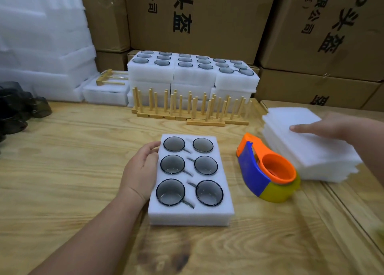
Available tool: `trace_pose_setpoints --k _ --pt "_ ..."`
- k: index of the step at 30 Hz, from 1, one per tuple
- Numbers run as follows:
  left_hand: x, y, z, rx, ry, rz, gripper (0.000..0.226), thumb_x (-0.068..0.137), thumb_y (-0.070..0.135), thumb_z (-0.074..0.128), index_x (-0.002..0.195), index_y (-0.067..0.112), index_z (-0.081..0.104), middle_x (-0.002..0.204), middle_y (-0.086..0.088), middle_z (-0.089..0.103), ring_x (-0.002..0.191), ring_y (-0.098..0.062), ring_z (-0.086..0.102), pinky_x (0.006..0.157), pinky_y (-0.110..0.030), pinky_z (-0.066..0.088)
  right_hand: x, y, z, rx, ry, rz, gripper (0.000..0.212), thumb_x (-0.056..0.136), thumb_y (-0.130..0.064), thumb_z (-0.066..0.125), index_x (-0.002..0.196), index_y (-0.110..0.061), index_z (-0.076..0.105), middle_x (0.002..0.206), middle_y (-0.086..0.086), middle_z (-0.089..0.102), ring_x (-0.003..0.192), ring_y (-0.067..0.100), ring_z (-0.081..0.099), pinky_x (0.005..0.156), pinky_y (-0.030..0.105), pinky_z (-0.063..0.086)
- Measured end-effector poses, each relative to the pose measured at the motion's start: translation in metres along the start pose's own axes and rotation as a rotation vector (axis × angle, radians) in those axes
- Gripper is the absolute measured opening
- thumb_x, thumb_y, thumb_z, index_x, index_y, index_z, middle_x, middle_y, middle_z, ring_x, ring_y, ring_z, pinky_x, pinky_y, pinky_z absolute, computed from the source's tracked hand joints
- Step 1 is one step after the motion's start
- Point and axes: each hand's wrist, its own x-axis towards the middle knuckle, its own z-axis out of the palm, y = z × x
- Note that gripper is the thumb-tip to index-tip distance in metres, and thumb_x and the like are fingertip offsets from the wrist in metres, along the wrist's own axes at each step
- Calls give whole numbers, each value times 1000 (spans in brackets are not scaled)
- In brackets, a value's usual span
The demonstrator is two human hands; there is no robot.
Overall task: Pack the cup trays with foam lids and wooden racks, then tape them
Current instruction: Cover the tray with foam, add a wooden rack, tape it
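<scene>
A plywood table [72, 154] with strong grain fills the near view, and printed cardboard boxes [197, 15] wall off the back. The foam tray [190, 215] lies flat near the table's middle, six dark glass cups [174, 144] sunk in two rows of three. The left hand [141, 171] rests against the tray's left edge, fingers together and lightly curled on the foam. The right hand [330, 126] lies flat on a stack of foam lids [307, 156] at the right, fingers straight and close together. A tape dispenser [268, 171], orange, blue and yellow, lies between tray and lids. Wooden racks [191, 110] stand in a row behind, in front of stacked filled trays [193, 75]. Foam sheets [41, 42] pile at back left; loose dark cups [18, 110] sit at the left edge.
</scene>
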Motion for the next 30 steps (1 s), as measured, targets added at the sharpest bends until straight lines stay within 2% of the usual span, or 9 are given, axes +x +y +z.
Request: trace_pose_setpoints --k 5,9,14,17,19,23,25,27,30 --pt "-2 2 0 12 5 5 38 83 38 45 112 47 67 106 18 76 99 -12 71 93 -50 55 7 2 3 30 27 1 131 49 -82 80 150 -9 41 154 17 43 136 41 44 109 51 38" --pt "-2 3 1 23 18 4 38 82 39 46 113 45 67 104 19 76 98 -11 70 93 -48 55 12 5 -7 -19 282 -93 109 59 -72 84 140 -9 47 134 21 56 120 45 52 93 49 49" --pt "-1 2 0 44 28 9 38 83 39 46 114 44 68 103 17 76 101 -13 70 94 -49 54 20 10 -24 90 486 -224 73 73 -46 86 132 -14 59 130 22 58 122 46 52 95 53 50" --pt "-1 2 0 45 26 14 38 84 38 46 114 44 68 106 17 76 103 -13 70 95 -49 54 21 6 -37 177 495 -233 71 76 -40 85 137 -17 57 135 14 59 121 42 57 97 55 50" --pt "-1 2 1 43 29 14 37 84 39 47 114 45 68 106 19 75 103 -13 69 95 -49 54 18 1 -50 287 496 -236 68 74 -41 86 134 -22 59 131 11 61 109 40 63 93 54 53" --pt "-1 1 1 45 34 16 37 84 40 46 113 46 68 104 19 75 101 -13 70 95 -50 54 -1 -10 -69 582 425 -249 66 62 -51 85 122 -37 63 121 4 66 98 33 67 90 52 54" --pt "-2 2 1 48 35 22 37 84 40 46 113 46 68 104 20 75 101 -12 70 95 -49 54 -14 -17 -73 732 401 -274 53 59 -54 83 108 -42 66 114 -3 71 94 29 71 85 54 56" --pt "-2 2 0 48 38 26 37 83 40 46 112 46 68 105 20 75 102 -12 70 95 -49 54 -32 -28 -74 825 363 -331 40 64 -52 81 100 -40 70 105 -7 76 87 24 76 71 50 59" --pt "-2 2 0 54 30 34 38 83 39 45 112 46 68 106 20 75 103 -12 69 95 -48 54 -58 -47 -62 965 257 -429 34 75 -37 79 107 -26 74 101 0 78 85 22 78 71 45 61"
